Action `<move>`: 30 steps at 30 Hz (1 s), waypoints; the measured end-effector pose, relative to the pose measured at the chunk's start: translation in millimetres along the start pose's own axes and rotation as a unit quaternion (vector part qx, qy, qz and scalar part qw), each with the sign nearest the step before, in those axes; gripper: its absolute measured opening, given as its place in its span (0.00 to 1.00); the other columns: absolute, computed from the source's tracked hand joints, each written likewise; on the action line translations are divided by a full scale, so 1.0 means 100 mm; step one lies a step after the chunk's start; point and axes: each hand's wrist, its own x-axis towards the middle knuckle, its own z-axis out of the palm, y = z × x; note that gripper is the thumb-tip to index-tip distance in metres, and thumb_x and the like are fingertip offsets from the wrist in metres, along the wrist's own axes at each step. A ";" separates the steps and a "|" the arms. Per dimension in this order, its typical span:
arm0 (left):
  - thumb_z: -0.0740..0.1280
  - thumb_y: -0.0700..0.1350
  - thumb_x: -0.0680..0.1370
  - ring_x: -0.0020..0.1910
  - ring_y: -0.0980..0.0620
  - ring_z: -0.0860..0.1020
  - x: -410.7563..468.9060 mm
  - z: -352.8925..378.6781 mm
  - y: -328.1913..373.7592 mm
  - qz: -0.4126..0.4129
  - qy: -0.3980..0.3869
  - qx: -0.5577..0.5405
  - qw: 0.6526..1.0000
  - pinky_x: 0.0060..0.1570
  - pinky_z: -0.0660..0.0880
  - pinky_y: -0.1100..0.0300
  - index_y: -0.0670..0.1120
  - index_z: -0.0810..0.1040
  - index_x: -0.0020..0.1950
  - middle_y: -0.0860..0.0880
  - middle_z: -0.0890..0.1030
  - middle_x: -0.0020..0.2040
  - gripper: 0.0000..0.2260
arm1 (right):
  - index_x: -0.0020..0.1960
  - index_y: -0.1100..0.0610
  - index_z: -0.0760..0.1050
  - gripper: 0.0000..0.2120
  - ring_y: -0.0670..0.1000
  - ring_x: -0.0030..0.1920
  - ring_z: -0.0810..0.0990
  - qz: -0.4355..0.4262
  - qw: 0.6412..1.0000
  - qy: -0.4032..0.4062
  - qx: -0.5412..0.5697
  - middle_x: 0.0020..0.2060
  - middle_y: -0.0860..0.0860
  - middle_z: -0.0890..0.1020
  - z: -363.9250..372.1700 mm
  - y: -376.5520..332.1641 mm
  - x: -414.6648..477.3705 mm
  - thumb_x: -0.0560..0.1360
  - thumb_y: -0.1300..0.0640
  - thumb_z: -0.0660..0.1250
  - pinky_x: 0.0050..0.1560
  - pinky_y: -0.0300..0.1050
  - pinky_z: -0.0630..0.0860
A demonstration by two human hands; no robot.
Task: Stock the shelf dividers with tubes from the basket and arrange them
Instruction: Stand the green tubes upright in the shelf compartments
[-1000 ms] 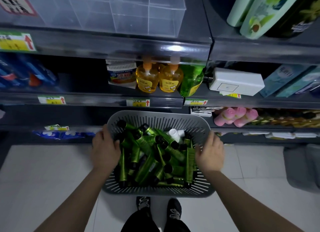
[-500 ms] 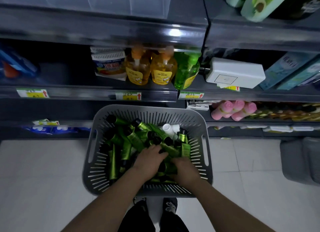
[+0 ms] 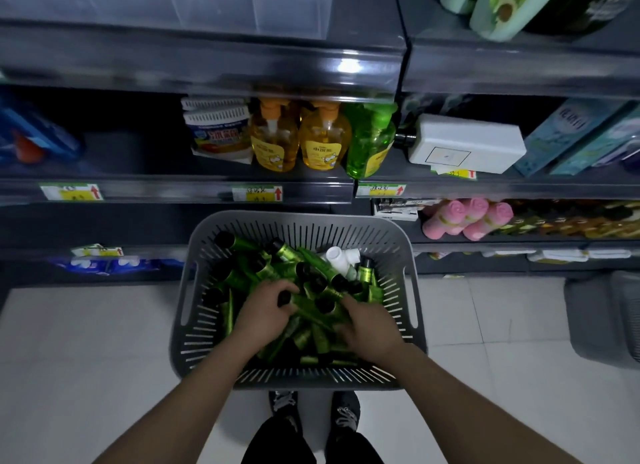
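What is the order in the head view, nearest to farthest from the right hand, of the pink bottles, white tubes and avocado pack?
1. white tubes, in the basket, just beyond the right hand.
2. pink bottles, lower shelf, to the right.
3. avocado pack, top shelf, upper right.

Both hands were taken off the side rims of the basket [image 3: 298, 218], gripped a second ago, and were moved into the pile of green tubes [image 3: 289, 253]. Since the half-second frame the left hand [image 3: 266, 311] was shifted slightly left and its fingers were curled round a black-capped tube [image 3: 284, 298]. The right hand [image 3: 370, 329] was moved right, with its fingers dug among the tubes; its grip could not be made out. The shelves were shifted up in the view, and the clear dividers [image 3: 207, 6] were cut off more at the top edge.
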 end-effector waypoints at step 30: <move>0.58 0.28 0.67 0.40 0.45 0.80 -1.40 -1.00 0.07 -0.045 -0.016 -0.659 0.751 0.35 0.80 0.55 0.46 0.76 0.59 0.41 0.80 0.44 0.25 | 0.47 0.66 0.76 0.10 0.51 0.33 0.74 -0.041 0.808 0.170 0.563 0.32 0.54 0.75 -1.52 -1.06 -0.35 0.70 0.63 0.74 0.32 0.36 0.73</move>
